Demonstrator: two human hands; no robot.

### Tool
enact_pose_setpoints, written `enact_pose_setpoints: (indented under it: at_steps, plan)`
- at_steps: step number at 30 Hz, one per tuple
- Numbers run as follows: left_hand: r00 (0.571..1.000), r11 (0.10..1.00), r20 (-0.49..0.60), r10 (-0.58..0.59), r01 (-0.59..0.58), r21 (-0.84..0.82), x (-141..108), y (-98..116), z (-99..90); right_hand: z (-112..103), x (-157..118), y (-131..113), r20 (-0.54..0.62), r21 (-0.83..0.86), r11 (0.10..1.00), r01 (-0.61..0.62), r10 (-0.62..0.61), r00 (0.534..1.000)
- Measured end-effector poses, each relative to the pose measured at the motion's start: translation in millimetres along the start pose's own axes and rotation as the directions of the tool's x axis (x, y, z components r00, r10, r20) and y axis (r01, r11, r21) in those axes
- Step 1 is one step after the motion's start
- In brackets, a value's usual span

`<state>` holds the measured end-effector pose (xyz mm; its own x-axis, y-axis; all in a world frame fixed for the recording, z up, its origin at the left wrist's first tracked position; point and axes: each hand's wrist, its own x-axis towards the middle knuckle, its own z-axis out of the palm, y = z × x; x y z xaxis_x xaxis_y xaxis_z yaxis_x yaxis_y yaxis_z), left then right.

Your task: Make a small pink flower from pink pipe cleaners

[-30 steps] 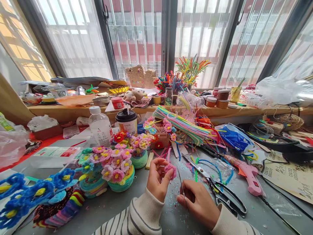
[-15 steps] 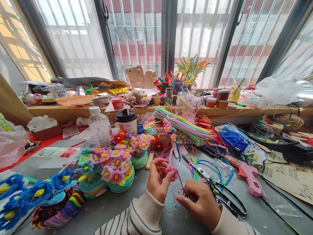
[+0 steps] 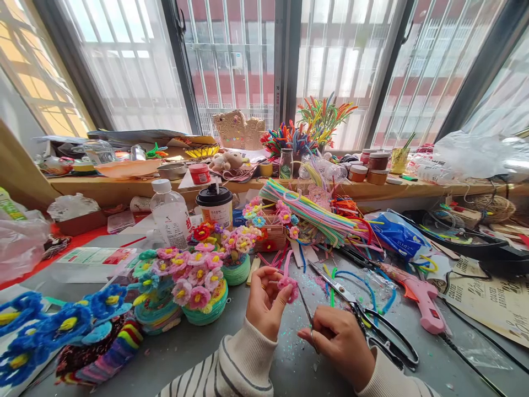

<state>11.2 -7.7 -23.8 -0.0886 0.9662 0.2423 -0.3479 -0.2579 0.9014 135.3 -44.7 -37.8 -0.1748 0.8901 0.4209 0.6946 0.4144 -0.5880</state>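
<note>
Large scissors: lying on the grey table, blades pointing away from the person and to the left; the landmark for everything below
Pink flower: a small fuzzy bloom with a pink strip rising from it, held up left of the large scissors' blades
Left hand: left of the large scissors, thumb and fingers clamped on the pink flower
Right hand: just left of the large scissors' handles, fingers curled together around a thin metal tool
Tool tip: left of the large scissors, slanting up close to the flower's edge; whether the two touch, I cannot tell
Glue gun: pink with an orange trigger, right of the large scissors
Pipe cleaners: a thick pastel bundle, beyond the large scissors
Potted blooms: pink with yellow centres, in a turquoise coiled pot, well left of the large scissors
Blue flowers: fuzzy, yellow-centred, farther left of the large scissors
Water bottle and lidded cup: side by side, beyond and left of the large scissors
</note>
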Motion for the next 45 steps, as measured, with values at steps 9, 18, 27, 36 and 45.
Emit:
enact_pose_setpoints:
  at_steps: [9,18,27,36,45]
  plan:
    - [1.000,1.000,-0.024,-0.019,0.020,0.023,-0.1,2.3,1.2,-1.5,0.0,-0.9,0.015,0.051,0.998,-0.041,0.041,0.999]
    - [0.999,0.999,-0.031,-0.041,0.041,0.016,0.9,5.1,0.8,1.8,-1.3,1.4,0.121,0.073,0.994,-0.080,0.070,0.990]
    - [0.999,0.999,-0.022,-0.036,0.036,0.012,-0.1,5.7,1.5,1.6,-0.8,-0.6,0.118,0.077,0.994,-0.075,0.065,0.991]
    - [0.999,0.999,-0.030,-0.034,0.034,0.011,0.2,5.0,0.6,3.5,-0.5,1.7,0.070,0.065,0.995,-0.081,0.077,0.995]
    - [0.997,0.997,-0.044,-0.058,0.060,0.045,0.5,1.4,-1.1,3.3,0.4,3.1,0.046,0.059,0.994,-0.096,0.093,0.995]
